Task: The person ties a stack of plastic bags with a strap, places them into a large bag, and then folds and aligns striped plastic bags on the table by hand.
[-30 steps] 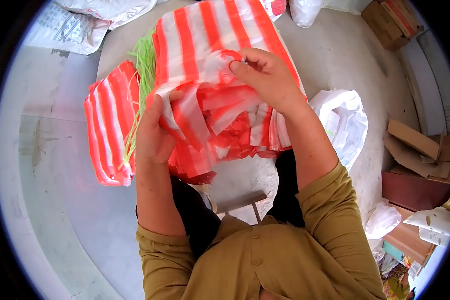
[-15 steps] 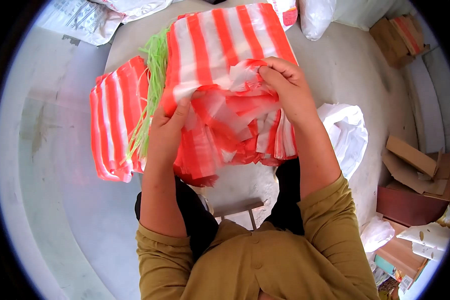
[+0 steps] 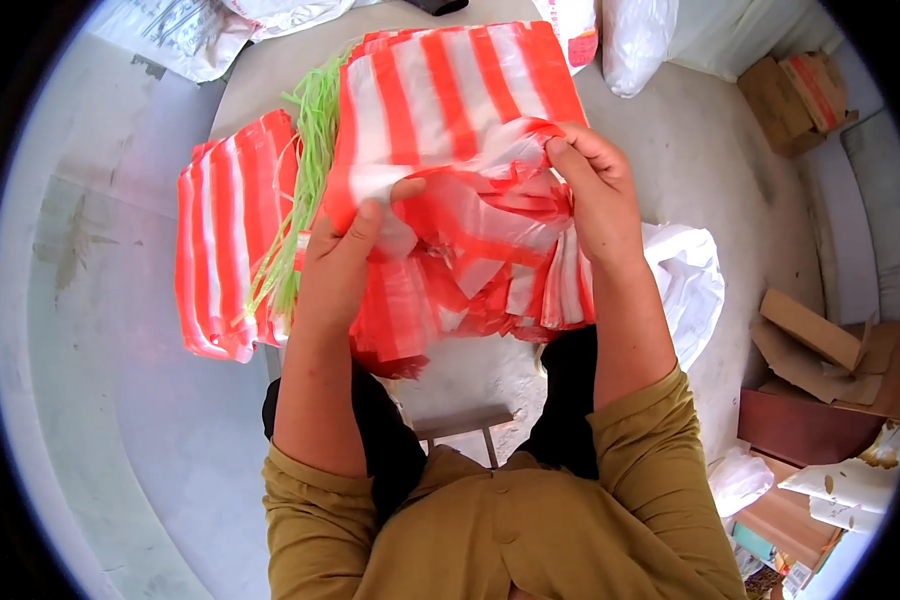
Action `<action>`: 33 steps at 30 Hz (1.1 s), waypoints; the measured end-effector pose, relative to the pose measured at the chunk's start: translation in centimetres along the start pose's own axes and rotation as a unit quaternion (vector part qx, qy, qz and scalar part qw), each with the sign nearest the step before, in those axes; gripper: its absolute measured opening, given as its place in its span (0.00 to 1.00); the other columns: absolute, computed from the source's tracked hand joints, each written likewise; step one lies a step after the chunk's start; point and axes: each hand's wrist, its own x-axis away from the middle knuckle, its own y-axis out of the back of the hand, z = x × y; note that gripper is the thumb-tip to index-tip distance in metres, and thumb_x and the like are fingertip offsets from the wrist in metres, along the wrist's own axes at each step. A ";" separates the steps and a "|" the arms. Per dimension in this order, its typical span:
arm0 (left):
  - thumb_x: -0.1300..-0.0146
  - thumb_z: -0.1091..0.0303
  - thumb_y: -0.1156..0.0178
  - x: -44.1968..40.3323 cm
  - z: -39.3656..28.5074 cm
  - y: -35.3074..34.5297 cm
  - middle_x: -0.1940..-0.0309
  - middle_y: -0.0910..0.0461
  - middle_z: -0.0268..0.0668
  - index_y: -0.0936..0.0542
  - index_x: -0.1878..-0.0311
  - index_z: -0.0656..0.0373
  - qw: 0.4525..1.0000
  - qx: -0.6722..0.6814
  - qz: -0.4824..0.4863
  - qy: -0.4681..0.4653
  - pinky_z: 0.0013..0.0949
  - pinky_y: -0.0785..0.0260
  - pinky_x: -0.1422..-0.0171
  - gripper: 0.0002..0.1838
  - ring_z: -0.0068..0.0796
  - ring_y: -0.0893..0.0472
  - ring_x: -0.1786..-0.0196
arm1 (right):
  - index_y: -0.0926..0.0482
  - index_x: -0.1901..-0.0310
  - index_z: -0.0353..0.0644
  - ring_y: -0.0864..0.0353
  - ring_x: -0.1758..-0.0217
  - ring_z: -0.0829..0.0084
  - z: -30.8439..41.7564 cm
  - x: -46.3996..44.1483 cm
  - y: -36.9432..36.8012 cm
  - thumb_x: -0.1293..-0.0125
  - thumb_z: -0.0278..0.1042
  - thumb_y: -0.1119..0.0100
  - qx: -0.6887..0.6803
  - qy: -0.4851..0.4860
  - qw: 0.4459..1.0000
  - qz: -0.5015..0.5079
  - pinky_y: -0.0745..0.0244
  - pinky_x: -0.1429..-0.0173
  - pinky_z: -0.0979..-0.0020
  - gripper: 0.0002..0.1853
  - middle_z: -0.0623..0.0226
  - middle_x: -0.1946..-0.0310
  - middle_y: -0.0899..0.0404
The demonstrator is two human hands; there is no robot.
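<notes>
A stack of red-and-white striped plastic bags (image 3: 450,85) lies in front of me, its near edge crumpled and lifted. My left hand (image 3: 348,245) is closed at the left side of the near edge, thumb on top of the plastic and a fingertip showing farther in. My right hand (image 3: 598,185) pinches a gathered edge of the bag plastic between thumb and fingers. Loose folds of striped plastic (image 3: 490,240) hang between the two hands. Light green plastic strings (image 3: 315,150) run along the stack's left side, near my left hand.
Another bundle of striped bags (image 3: 225,240) lies to the left. A white plastic sack (image 3: 685,285) stands right of my right forearm. Cardboard boxes (image 3: 790,100) and an opened carton (image 3: 820,350) sit at the right. White sacks (image 3: 175,35) lie at the far left.
My right hand has moved a little right and slightly down, drawing the pinched plastic with it. My left hand stays nearly in place. The folds between them have shifted.
</notes>
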 end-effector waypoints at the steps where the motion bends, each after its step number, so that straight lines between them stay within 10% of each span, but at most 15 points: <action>1: 0.19 0.63 0.55 -0.1 0.0 -0.1 0.39 0.19 0.40 0.24 0.35 0.65 1.000 0.014 -0.010 0.008 0.38 0.33 0.29 0.21 0.32 0.23 0.36 | 0.16 0.53 0.36 0.25 0.58 0.84 0.0 0.1 0.1 0.24 0.29 0.44 0.006 0.008 1.000 -0.003 0.29 0.51 0.78 0.09 0.77 0.63 0.20; 5: 0.21 0.59 0.47 -0.2 -0.4 -1.4 0.49 0.15 0.32 0.17 0.44 0.65 0.995 0.081 -0.046 -0.036 0.31 0.27 0.44 0.18 0.18 0.20 0.53 | 0.16 0.53 0.36 0.25 0.58 0.85 -0.6 0.1 0.8 0.23 0.32 0.43 0.043 0.061 0.997 -0.006 0.30 0.51 0.78 0.09 0.77 0.62 0.20; 13: 0.21 0.57 0.46 -0.8 1.9 -1.2 0.56 0.19 0.31 0.22 0.41 0.64 0.982 -0.095 -0.110 -0.117 0.27 0.28 0.46 0.19 0.23 0.21 0.52 | 0.17 0.52 0.36 0.27 0.60 0.86 -0.4 0.5 1.3 0.23 0.33 0.43 0.023 0.057 0.998 -0.019 0.30 0.53 0.80 0.10 0.77 0.63 0.21; 33: 0.19 0.46 0.63 -0.3 1.6 -1.0 0.39 0.20 0.46 0.23 0.37 0.70 0.982 0.119 0.136 0.053 0.42 0.35 0.29 0.34 0.40 0.22 0.37 | 0.17 0.56 0.31 0.19 0.57 0.78 0.0 0.7 2.1 0.30 0.20 0.50 0.106 0.079 0.986 0.103 0.23 0.51 0.73 0.10 0.62 0.54 0.15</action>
